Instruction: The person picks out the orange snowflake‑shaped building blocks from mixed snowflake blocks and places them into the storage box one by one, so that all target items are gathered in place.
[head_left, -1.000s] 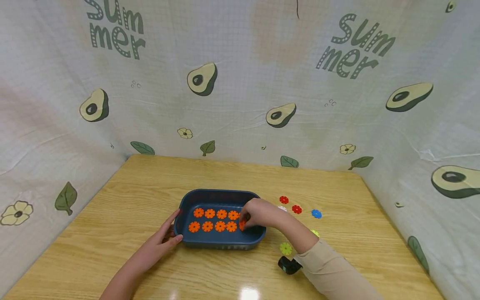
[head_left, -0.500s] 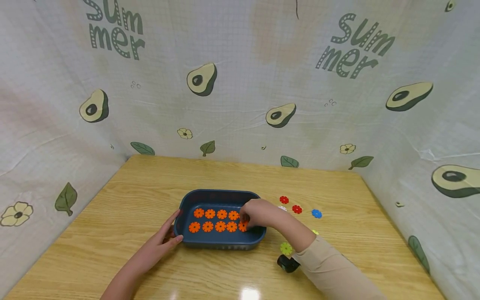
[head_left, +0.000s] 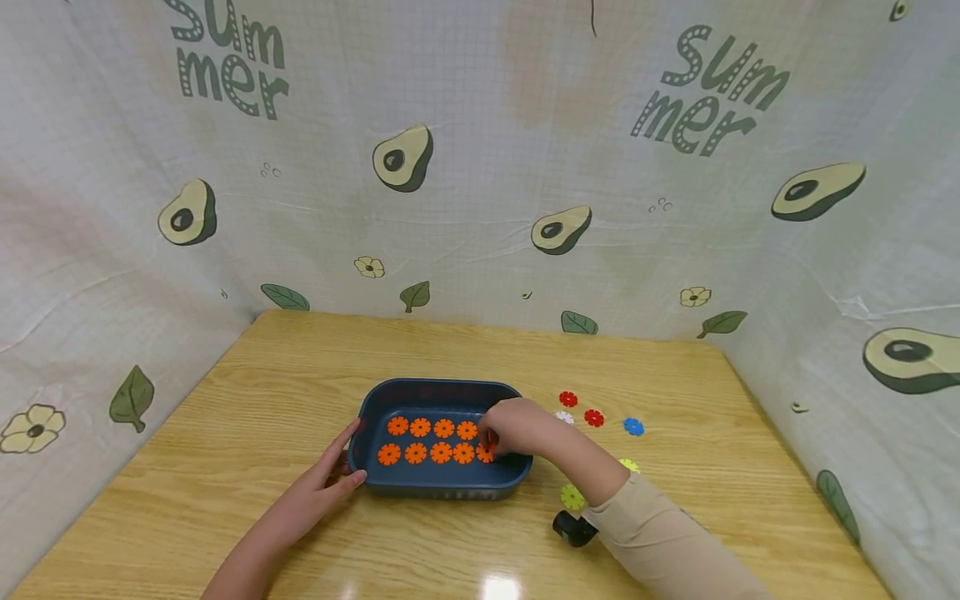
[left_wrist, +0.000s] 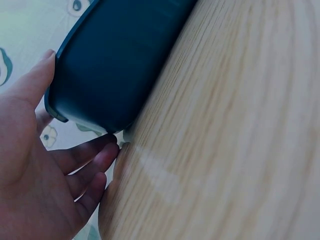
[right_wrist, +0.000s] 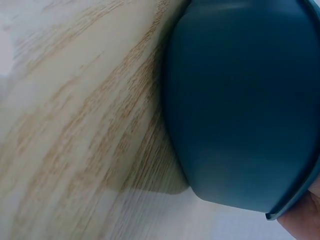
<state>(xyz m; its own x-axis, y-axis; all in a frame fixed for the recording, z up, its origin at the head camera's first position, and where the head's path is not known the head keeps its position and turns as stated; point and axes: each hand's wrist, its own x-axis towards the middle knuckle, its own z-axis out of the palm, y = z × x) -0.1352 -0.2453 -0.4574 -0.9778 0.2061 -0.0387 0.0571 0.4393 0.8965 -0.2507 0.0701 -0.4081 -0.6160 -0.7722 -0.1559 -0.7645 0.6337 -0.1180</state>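
Observation:
A dark blue rectangular tray [head_left: 431,477] holds two rows of orange snowflake building discs [head_left: 416,452]. My left hand [head_left: 327,483] grips its left end: in the left wrist view one digit lies at the rim [left_wrist: 56,62] and the other fingers curl by the underside. My right hand [head_left: 512,427] reaches over the tray's right end, its fingers bent down inside. Its fingertips pinch the front row's rightmost orange disc [head_left: 484,452], which they partly cover. In the right wrist view the tray's outer wall [right_wrist: 240,110] blocks the fingertips, leaving only a bit of the hand [right_wrist: 302,217] below the rim.
Loose discs lie on the wooden table [head_left: 300,367] right of the tray: red [head_left: 594,418], white [head_left: 565,417], blue [head_left: 633,427] and yellow-green [head_left: 572,497]. A black device [head_left: 573,528] sits at the right wrist. A printed curtain [head_left: 480,167] surrounds the table.
The rightmost front disc was tilted in my right fingers a second ago, then lay flat in the row; now the fingertips cover more of it. The left hand and tray stay put.

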